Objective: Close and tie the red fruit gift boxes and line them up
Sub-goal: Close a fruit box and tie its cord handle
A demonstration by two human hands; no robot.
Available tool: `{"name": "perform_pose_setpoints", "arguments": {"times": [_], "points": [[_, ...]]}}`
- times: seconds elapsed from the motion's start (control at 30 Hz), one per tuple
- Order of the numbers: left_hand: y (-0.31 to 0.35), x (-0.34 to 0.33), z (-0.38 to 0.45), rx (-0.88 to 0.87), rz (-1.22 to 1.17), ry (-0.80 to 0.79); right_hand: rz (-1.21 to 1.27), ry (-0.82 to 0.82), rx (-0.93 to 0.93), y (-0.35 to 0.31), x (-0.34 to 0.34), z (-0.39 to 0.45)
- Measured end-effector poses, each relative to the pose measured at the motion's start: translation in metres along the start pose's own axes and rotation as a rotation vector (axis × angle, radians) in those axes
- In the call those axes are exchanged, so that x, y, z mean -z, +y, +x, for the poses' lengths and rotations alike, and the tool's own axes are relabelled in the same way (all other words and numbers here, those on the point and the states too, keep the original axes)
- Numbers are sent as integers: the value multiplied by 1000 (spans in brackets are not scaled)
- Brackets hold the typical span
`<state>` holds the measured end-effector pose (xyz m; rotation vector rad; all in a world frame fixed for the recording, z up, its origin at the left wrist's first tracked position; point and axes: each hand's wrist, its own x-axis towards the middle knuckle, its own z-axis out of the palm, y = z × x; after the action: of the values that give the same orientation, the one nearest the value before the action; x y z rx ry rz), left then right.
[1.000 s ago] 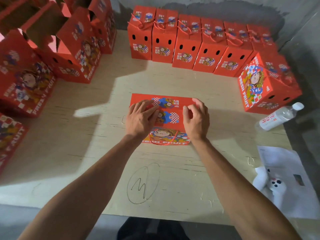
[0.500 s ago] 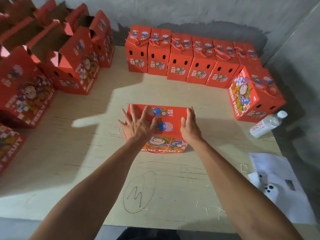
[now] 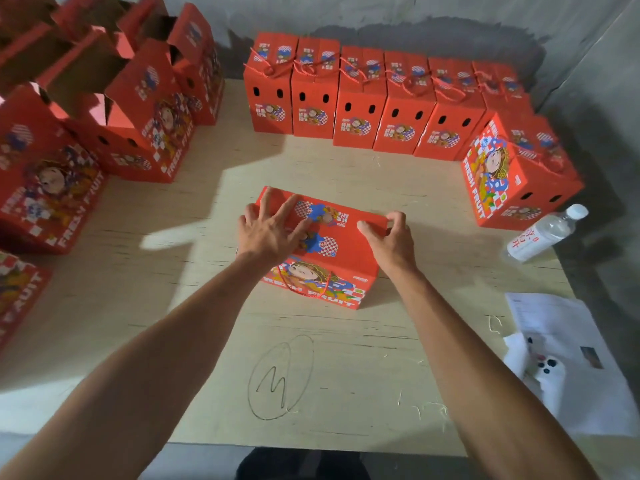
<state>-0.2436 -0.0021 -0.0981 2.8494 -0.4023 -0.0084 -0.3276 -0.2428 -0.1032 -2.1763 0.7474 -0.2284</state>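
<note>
We have a closed red box [image 3: 343,237] in the middle of the pale wooden counter [image 3: 346,358], its printed face with "FRESH FRUIT" turned toward us and a thin red cord [image 3: 323,289] looping down over that face. Our left hand [image 3: 268,233] rests on the box top with its fingers [image 3: 289,207] spread and straight, pressing flat on the cardboard. Our right hand [image 3: 391,239] is at the box's right far corner, thumb and fingers curled round the top edge and gripping it. Behind the box, along the grey wall [image 3: 381,12], a row of boxes [image 3: 363,102] stands shoulder to shoulder, each closed, with twisted red cord tied across the top and two small oval holes in the near side. At the right end of that row one more tied box [image 3: 519,174] stands turned at an angle, its picture side facing the middle of the counter. To the left a cluster of open boxes [image 3: 114,98] stands with flaps up, showing plain brown cardboard inside; they are well apart from the one under our hands. A clear plastic bottle [image 3: 543,233] with a white cap lies on its side just beside the angled box. Near the right edge lies a white sheet [image 3: 561,341] with a small white object on it that we cannot make out. A pencilled oval [image 3: 280,375] with a scrawl inside marks the bare wood between our forearms, and a few pale shavings lie scattered nearby.
</note>
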Motion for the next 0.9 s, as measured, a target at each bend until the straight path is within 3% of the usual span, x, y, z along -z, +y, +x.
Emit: {"name": "perform_pose_setpoints", "arguments": {"times": [0.1,0.17,0.27,0.4,0.6,0.67,0.77,0.9], "points": [[-10,8,21,-193,8,-69,-143,101,26,7,7,-13],[-11,11,36,-228,18,-94,-82,111,6,5,6,-25],[-3,8,52,35,-28,-70,3,131,-6,-4,1,-47],[6,4,49,462,-300,62,-162,110,-1,-15,-8,-85],[-16,5,40,574,-645,10,-333,-196,92,-34,-22,-108],[-21,5,32,571,-764,-1,-240,-230,67,-40,-30,-104],[-25,4,9,578,-885,-58,90,-247,45,-48,-44,-94],[-27,4,-35,641,-838,-48,112,-181,31,-51,-58,-86]]}}
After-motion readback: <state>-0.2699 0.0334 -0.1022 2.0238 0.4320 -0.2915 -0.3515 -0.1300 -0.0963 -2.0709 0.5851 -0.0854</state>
